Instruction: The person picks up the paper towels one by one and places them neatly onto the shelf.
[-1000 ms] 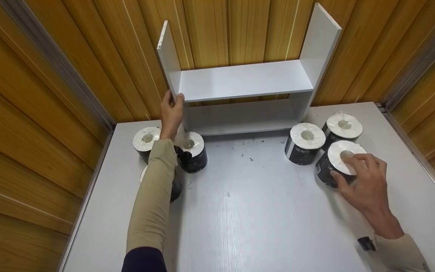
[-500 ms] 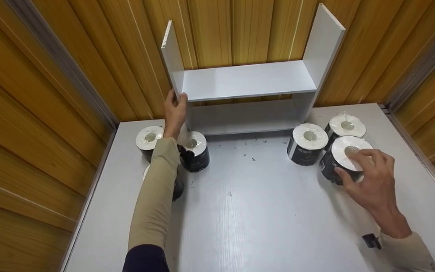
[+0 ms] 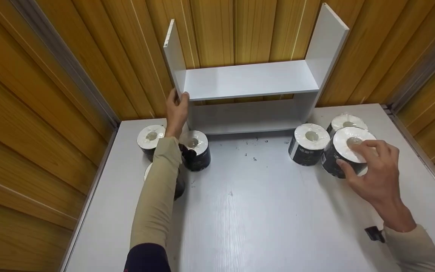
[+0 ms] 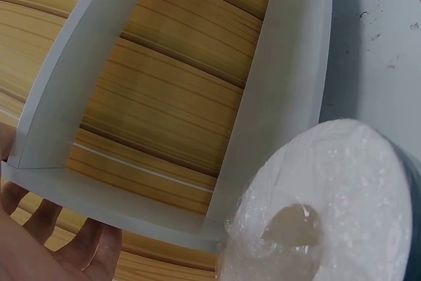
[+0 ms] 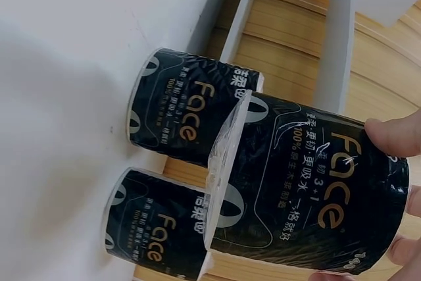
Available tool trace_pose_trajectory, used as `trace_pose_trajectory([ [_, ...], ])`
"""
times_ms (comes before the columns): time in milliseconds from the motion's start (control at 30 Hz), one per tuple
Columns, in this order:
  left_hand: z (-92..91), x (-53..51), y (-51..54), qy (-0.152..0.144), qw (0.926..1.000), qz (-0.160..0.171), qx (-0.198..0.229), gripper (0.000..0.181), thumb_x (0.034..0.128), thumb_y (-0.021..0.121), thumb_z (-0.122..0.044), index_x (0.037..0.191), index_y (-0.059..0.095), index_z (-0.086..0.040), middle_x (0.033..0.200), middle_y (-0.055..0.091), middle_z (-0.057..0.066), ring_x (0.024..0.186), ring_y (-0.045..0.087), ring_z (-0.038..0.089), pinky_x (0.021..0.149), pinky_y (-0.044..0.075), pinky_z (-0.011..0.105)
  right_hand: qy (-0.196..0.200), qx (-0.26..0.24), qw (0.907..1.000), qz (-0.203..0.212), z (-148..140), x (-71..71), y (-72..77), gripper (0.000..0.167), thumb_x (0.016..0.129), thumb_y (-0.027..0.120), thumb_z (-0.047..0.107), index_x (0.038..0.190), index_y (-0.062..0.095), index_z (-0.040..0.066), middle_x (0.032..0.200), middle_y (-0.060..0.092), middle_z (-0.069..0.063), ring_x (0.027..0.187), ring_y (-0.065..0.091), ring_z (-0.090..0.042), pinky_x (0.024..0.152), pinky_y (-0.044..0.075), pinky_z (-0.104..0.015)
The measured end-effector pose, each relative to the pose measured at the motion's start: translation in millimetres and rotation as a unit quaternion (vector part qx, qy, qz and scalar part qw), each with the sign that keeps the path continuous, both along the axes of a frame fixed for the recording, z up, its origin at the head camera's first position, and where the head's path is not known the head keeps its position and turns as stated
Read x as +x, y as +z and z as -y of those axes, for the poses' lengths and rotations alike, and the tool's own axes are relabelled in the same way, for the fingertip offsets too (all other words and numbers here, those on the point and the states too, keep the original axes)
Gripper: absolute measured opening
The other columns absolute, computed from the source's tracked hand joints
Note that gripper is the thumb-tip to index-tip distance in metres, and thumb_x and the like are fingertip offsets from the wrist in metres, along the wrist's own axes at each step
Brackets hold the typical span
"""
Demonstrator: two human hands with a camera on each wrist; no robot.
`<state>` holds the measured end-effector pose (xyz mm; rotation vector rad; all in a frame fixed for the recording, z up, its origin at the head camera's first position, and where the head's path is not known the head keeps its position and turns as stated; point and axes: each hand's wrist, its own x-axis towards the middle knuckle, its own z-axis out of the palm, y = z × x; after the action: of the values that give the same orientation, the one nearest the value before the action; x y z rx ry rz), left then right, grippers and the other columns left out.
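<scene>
A white shelf unit (image 3: 251, 80) stands against the back wall. My left hand (image 3: 176, 115) grips its left side panel near the middle shelf; in the left wrist view the fingers (image 4: 82, 248) wrap round the panel's outer side. At the right, my right hand (image 3: 380, 181) holds a paper roll (image 3: 340, 145) in dark wrapping by its top and near side. The right wrist view shows this roll (image 5: 296, 182) off the table, in front of two standing rolls, one (image 5: 177, 103) beside the other (image 5: 154, 225).
Next to the shelf's right foot stands one roll (image 3: 310, 136), with another (image 3: 344, 121) behind the held one. By my left forearm are several rolls, including one (image 3: 200, 151) near the shelf's left foot. Wood-patterned walls enclose the table (image 3: 240, 211); dark specks lie before the shelf.
The right hand has raised its roll and moved it slightly back, so it covers more of the roll behind. The left hand keeps its grip on the panel. The head view has shifted slightly.
</scene>
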<state>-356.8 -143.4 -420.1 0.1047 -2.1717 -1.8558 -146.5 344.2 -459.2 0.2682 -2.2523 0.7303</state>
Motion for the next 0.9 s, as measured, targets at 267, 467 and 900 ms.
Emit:
trace_pose_trajectory([
  [267, -0.6, 1.6, 0.7, 0.003, 1.0, -0.002, 0.009, 0.052, 0.1097, 0.054, -0.023, 0.159, 0.048, -0.008, 0.162, 0.049, 0.014, 0.154, 0.041, 0.026, 0.127, 0.035, 0.035, 0.001, 0.003, 1.0, -0.001, -1.6, -3.8, 15.7, 0.05, 0.074, 0.09, 0.014, 0.119, 0.077, -0.002, 0.111, 0.061, -0.033, 0.11, 0.047, -0.054, 0.088, 0.03, -0.051],
  [467, -0.2, 0.7, 3.7, 0.002, 0.9999, 0.013, 0.008, 0.055, 0.1102, 0.053, -0.026, 0.161, 0.044, -0.009, 0.166, 0.045, 0.013, 0.157, 0.038, 0.025, 0.129, 0.033, 0.036, 0.002, -0.006, 1.0, 0.006, -1.7, -6.8, 26.5, 0.048, 0.074, 0.09, 0.012, 0.118, 0.077, -0.003, 0.113, 0.061, -0.033, 0.111, 0.047, -0.049, 0.089, 0.029, -0.047],
  [900, 2.2, 1.7, 2.4, 0.002, 0.9999, 0.01, 0.0, 0.058, 0.1092, 0.055, -0.027, 0.163, 0.043, -0.009, 0.166, 0.044, 0.015, 0.157, 0.038, 0.027, 0.129, 0.033, 0.036, 0.024, -0.021, 0.9989, 0.035, 6.9, -9.8, 41.0, 0.049, 0.073, 0.091, 0.005, 0.119, 0.076, -0.005, 0.112, 0.059, -0.034, 0.11, 0.045, -0.041, 0.089, 0.029, -0.047],
])
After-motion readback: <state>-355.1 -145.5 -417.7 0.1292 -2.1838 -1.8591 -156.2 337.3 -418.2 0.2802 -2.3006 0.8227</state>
